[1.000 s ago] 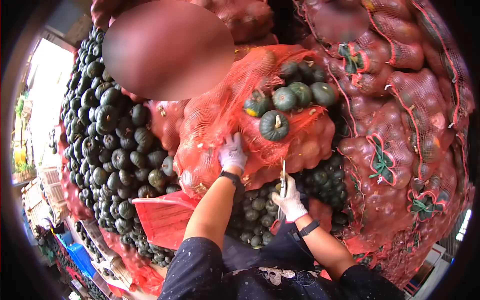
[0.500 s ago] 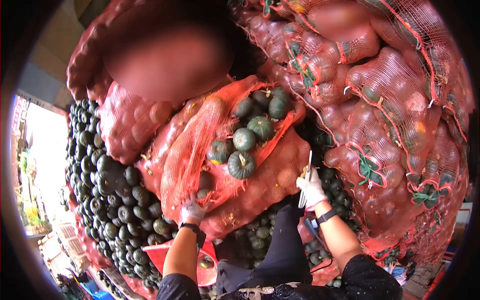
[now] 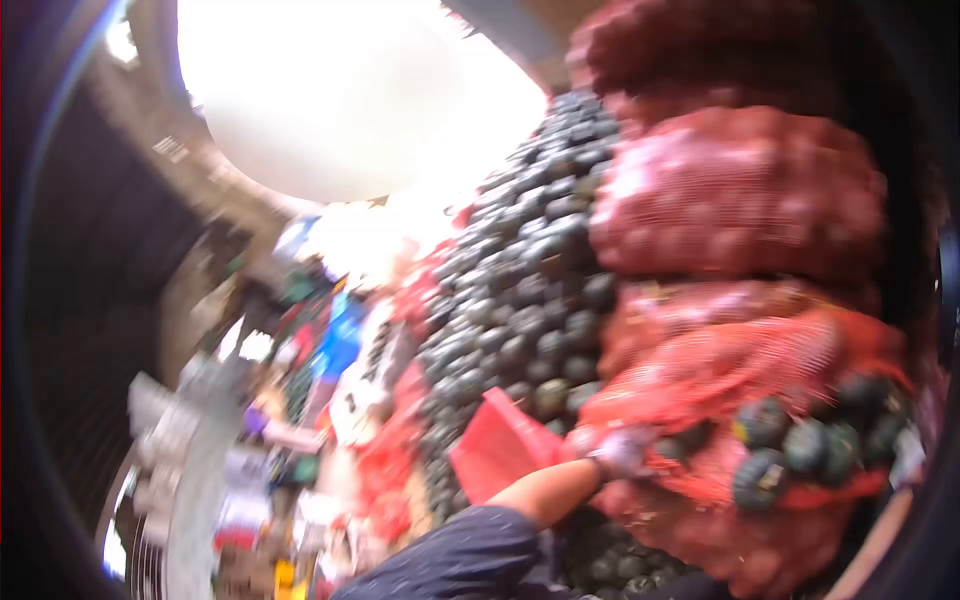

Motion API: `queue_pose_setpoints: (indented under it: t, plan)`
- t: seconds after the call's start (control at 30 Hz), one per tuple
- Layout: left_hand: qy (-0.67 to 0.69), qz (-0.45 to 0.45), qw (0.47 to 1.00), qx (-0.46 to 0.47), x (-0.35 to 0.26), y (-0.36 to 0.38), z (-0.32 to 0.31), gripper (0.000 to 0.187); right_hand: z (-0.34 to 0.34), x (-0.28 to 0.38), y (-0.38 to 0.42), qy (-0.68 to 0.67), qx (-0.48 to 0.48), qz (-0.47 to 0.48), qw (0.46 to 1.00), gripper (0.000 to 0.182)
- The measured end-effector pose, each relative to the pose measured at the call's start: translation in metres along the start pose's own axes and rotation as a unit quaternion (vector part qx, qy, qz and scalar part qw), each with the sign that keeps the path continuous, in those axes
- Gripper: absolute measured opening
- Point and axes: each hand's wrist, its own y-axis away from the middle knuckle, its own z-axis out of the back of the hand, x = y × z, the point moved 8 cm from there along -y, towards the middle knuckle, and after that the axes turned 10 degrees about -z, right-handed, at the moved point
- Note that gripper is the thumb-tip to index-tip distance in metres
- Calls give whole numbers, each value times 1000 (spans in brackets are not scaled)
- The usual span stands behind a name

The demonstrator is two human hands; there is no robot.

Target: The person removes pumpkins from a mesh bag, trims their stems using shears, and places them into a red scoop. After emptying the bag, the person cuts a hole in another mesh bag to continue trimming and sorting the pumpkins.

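Observation:
My left hand point(image 3: 622, 452), in a pale glove, touches the lower left edge of an opened red mesh bag point(image 3: 740, 355); blur hides its fingers. Dark green squashes point(image 3: 760, 480) show in the bag's opening, to the right of that hand. At the right edge, my right hand point(image 3: 908, 458) is partly visible beside the squashes, its fingers and anything in it too blurred to make out. A red plastic container point(image 3: 500, 445) stands just left of my left hand.
A large heap of dark green squashes point(image 3: 530, 300) rises left of the bag. Filled red mesh bags point(image 3: 740, 190) are stacked behind. Farther left are a blue object point(image 3: 340, 335), assorted goods and a person's arm point(image 3: 290, 435). Bright light comes from an opening at top.
The view has swung left, so the bag and both hands now appear farther right, and the goods at left have come into view. My left hand remains at the bag's edge.

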Motion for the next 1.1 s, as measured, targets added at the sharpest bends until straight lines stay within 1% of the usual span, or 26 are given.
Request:
queue_pose_setpoints:
  t: [0.03, 0.07, 0.13, 0.2, 0.27, 0.37, 0.43, 0.47, 0.5, 0.53, 0.57, 0.6, 0.63, 0.67, 0.7, 0.73, 0.77, 0.8, 0.83, 0.87, 0.9, 0.93, 0.97, 1.03, 1.07, 1.1]
  plan:
    - [-8, 18, 999, 43, 7, -5, -9, 103, -4, -1, -6, 15, -3, -13, 1000, 28]
    - [24, 23, 999, 23, 2, -8, 3, 107, -5, -4, -7, 22, -2, -27, 999, 27]
    - [9, 7, 1000, -8, 11, -11, -10, 101, -1, -5, 3, 24, -5, -48, 999, 24]
    - [0, 30, 999, 12, 10, -8, -11, 101, 5, 2, 16, 10, -10, -63, 998, 22]
    - [-17, 40, 998, 45, 3, -14, -9, 102, 17, 5, 42, -27, -22, -89, 995, 20]
    - [55, 60, 994, 77, 2, -18, -7, 102, 27, 11, 96, -101, -29, -126, 986, 17]
    - [67, 42, 992, 103, 8, -16, -1, 100, 30, 22, 135, -161, -28, -142, 976, 16]
    - [77, 19, 990, 118, 7, -21, -3, 99, 27, 29, 153, -194, -22, -146, 970, 16]
    - [-2, 11, 985, 172, 14, -23, -11, 79, 21, 33, 166, -243, -8, -149, 958, 16]
    - [-29, -35, 979, 201, 4, -10, 29, 47, 12, 42, 176, -297, 9, -147, 944, 16]
    - [13, 18, 965, 261, 12, 1, 40, 27, 11, 65, 190, -340, 19, -136, 930, 17]
    - [-23, 9, 963, 267, 16, 8, 54, 25, 4, 118, 217, -389, 33, -111, 914, 15]
    - [-19, 13, 972, 232, 26, 17, 86, 26, 5, 165, 251, -409, 0, -81, 909, 13]
    - [-38, 8, 972, 232, 36, 15, 107, 27, 14, 179, 240, -404, -15, -39, 914, 7]
    - [-53, 71, 980, 176, 61, 16, 137, 26, 8, 246, 272, -385, 51, -5, 922, 6]
    - [-39, 101, 988, 106, 85, 22, 173, 24, 10, 272, 284, -371, 45, -62, 926, 8]
    - [-13, 129, 989, 73, 114, 30, 201, 25, 0, 300, 296, -391, 65, -45, 917, 13]
    - [-26, 131, 991, -15, 118, 49, 252, 28, -14, 324, 305, -431, 103, -3, 896, 18]
    - [-29, 136, 987, -75, 130, 67, 283, 30, -30, 344, 315, -466, 148, 41, 871, 23]
    - [-16, 116, 983, -138, 139, 86, 310, 27, -41, 359, 326, -470, 181, 87, 860, 22]
    - [-28, 76, 976, -204, 128, 110, 342, 19, -50, 371, 341, -470, 213, 130, 846, 22]
    - [-63, 88, 975, -193, 129, 121, 356, 13, -61, 384, 368, -454, 190, 113, 863, 31]
    - [-103, 75, 968, -216, 127, 139, 354, 13, -68, 392, 392, -442, 207, 155, 859, 35]
    - [-96, 42, 959, -265, 144, 176, 331, 16, -72, 377, 437, -486, 216, 190, 825, 38]
    - [-46, 91, 968, -231, 145, 191, 320, 19, -77, 349, 445, -501, 183, 147, 833, 41]
    - [-20, 126, 962, -240, 152, 201, 306, 20, -82, 317, 452, -516, 146, 96, 838, 44]
